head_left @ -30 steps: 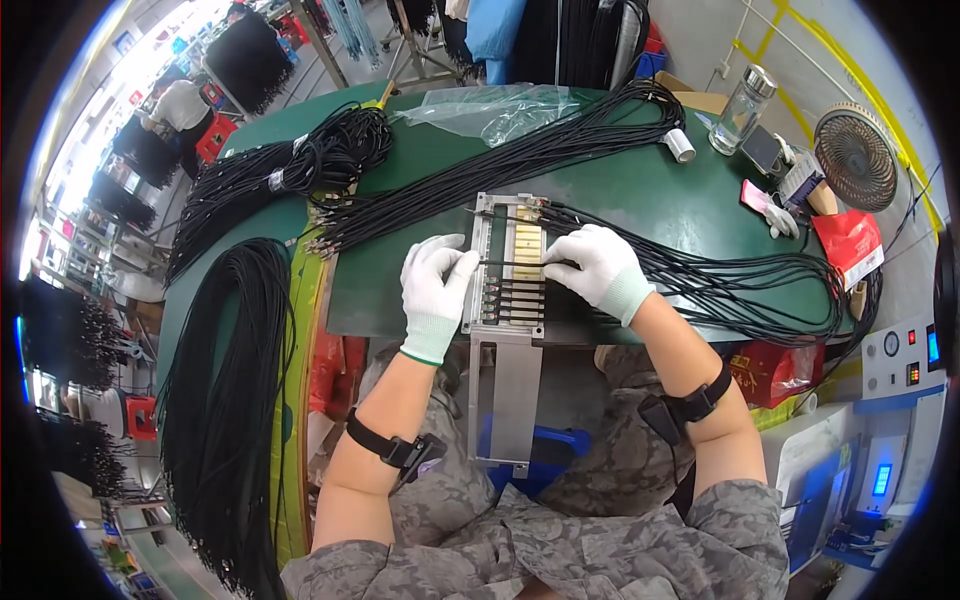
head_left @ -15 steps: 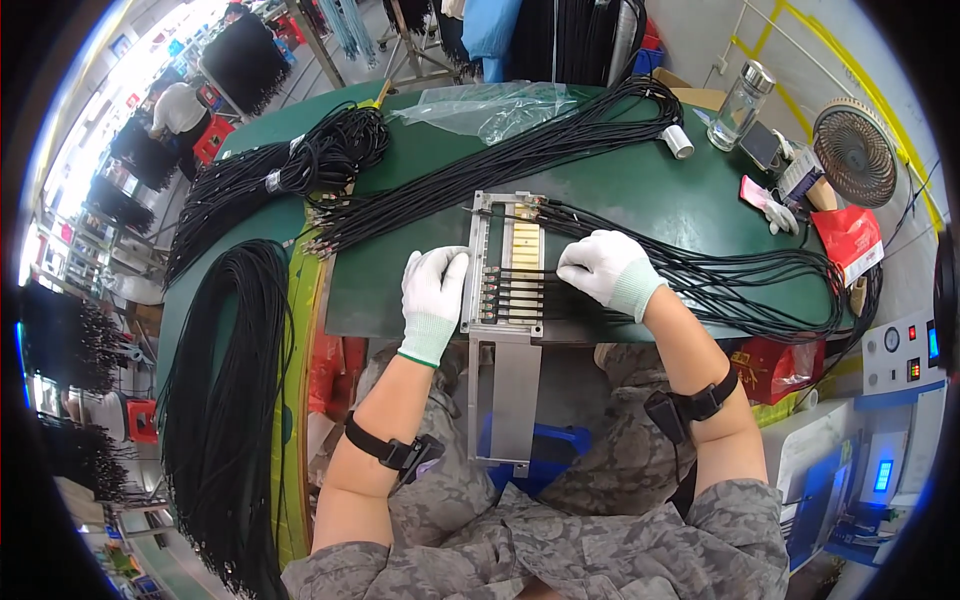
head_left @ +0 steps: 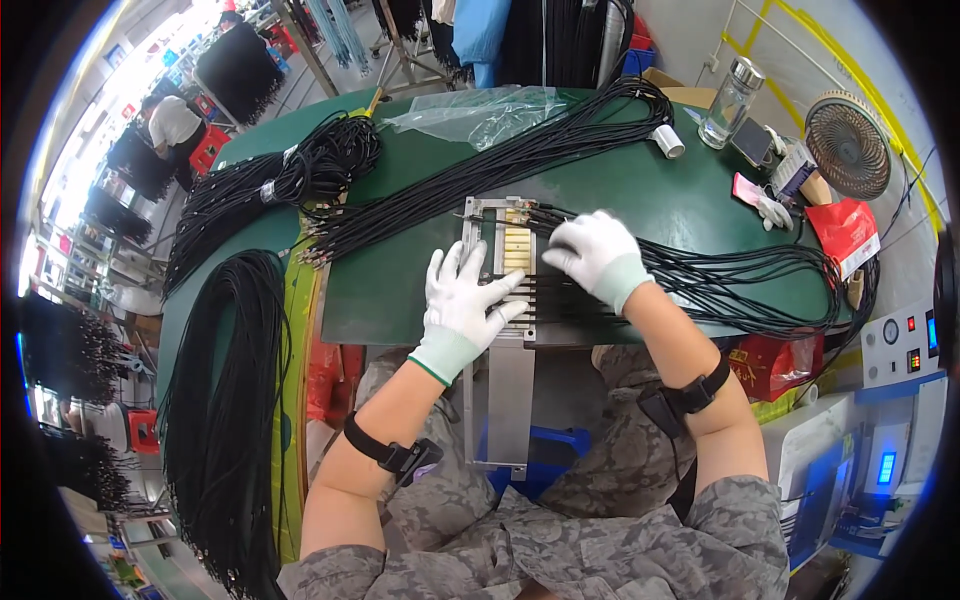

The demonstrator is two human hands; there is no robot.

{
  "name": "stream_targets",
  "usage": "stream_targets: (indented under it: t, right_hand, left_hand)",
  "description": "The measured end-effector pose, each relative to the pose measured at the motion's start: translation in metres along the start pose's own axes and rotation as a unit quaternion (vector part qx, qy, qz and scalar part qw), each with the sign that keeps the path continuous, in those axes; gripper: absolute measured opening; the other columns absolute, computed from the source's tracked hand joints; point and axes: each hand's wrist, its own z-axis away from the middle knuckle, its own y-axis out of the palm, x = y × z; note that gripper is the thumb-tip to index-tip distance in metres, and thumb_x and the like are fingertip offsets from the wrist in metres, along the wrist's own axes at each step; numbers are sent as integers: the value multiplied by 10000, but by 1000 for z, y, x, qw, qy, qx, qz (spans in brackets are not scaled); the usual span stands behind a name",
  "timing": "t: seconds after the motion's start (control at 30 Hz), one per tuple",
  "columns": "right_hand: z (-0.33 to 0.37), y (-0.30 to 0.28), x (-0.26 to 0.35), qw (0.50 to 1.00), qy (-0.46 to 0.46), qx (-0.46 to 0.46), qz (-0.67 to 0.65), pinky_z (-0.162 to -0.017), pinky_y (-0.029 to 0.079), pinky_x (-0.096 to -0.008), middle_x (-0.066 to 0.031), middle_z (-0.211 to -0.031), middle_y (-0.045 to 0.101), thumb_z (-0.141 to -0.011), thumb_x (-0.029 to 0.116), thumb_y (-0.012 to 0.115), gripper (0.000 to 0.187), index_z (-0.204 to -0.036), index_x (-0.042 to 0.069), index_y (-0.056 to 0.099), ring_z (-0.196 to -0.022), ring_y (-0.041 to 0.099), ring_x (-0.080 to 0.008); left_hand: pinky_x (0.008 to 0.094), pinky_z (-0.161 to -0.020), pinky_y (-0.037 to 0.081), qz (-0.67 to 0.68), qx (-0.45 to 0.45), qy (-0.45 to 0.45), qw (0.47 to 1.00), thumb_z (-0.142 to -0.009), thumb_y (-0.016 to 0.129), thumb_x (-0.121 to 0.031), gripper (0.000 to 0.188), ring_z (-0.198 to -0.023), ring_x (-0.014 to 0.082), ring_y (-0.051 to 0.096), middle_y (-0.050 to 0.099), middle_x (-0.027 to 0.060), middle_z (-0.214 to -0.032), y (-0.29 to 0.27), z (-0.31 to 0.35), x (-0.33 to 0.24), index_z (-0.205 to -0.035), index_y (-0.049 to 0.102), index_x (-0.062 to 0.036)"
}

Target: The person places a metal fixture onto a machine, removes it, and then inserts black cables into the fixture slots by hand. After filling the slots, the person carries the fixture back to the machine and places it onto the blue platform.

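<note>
A metal fixture with a row of pale yellow slots lies at the near edge of the green table, with several black cables laid across its lower slots. My left hand, in a white glove, rests over the fixture's lower left part, fingers spread, thumb and index finger over the laid cables. Just right of the slots is my gloved right hand, its fingers bent and drawn together; whatever may be between them is hidden. Black cables run from the fixture under and past this hand to a loop at the right.
Long cable bundles lie behind the fixture, at the back left and down the left side. Clear plastic film is at the back. A glass bottle, a fan and a red packet stand at right.
My left hand has moved right onto the fixture and its fingers have spread. My right hand has shifted slightly away from me and toward the fixture's far end.
</note>
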Motion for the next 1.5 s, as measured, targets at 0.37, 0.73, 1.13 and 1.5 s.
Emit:
stream_targets:
  t: [0.37, 0.73, 1.13, 1.5]
  right_hand:
    - [-19, 6, -37, 995, 65, -28, 63, -794, 499, -402, -46, -854, 663, -814, 313, 730, 137, -815, 176, 715, -901, 609, -274]
    - [-3, 12, 22, 981, -125, -57, -139, -781, 459, -400, -35, -836, 653, -756, 261, 785, 191, -868, 127, 708, -862, 577, -289]
    - [-4, -5, 2, 974, -47, 71, -208, -822, 501, -410, -93, -879, 718, -840, 246, 697, 179, -947, 119, 763, -886, 626, -314]
    - [-9, 9, 2, 994, -101, -5, -35, -797, 457, -404, -14, -803, 651, -779, 222, 730, 74, -818, 165, 702, -904, 592, -269]
  left_hand:
    - [518, -1154, 289, 123, -54, -53, 989, -875, 698, -347, 227, -1297, 425, 469, 625, 183, -1290, 6, -3, 7, -1039, 779, -214]
    - [462, -1061, 393, 250, -172, -53, 951, -869, 700, -172, 132, -1163, 362, 573, 675, 182, -1164, -2, -12, 10, -840, 674, -46]
    - [434, -982, 446, 161, -211, -105, 958, -832, 717, -150, 137, -1127, 337, 586, 697, 133, -1107, -11, -9, 24, -795, 654, -34]
    - [405, -906, 484, 224, -138, -231, 937, -917, 629, -234, 185, -977, 302, 628, 721, 84, -993, 5, -4, 35, -993, 725, -94]
